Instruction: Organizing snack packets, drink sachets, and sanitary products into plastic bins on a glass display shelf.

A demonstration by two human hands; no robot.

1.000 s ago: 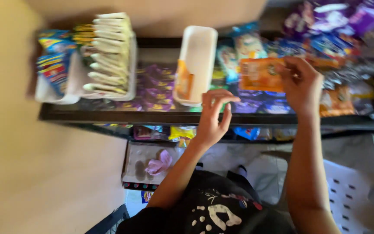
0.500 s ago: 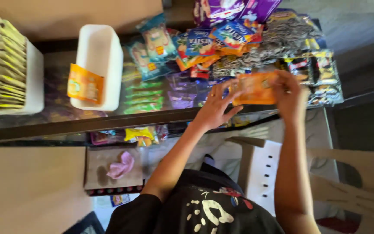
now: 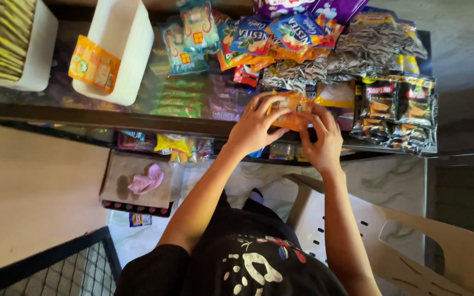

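Both of my hands grip an orange sachet strip (image 3: pixel 291 104) over the glass counter top (image 3: pixel 138 109). My left hand (image 3: pixel 256 123) covers its left end and wears a ring. At the strip's right end sits my right hand (image 3: pixel 322 136), fingers curled over the edge. Only the strip's middle shows between them. A white tub (image 3: pixel 124 46) stands at the upper left with one orange sachet (image 3: pixel 94 64) leaning on its front wall.
A second white tub (image 3: pixel 42 49) of pale packets sits at the far left. Heaps of blue, purple, silver and dark sachets (image 3: pixel 357 49) crowd the counter's far and right side. A beige plastic chair (image 3: pixel 412 241) is below right, a pink cloth (image 3: pixel 146 181) on a box below left.
The view swung right and the white tubs slid left. My left hand joined the right on the orange strip, and both brought it lower, near the counter's front edge.
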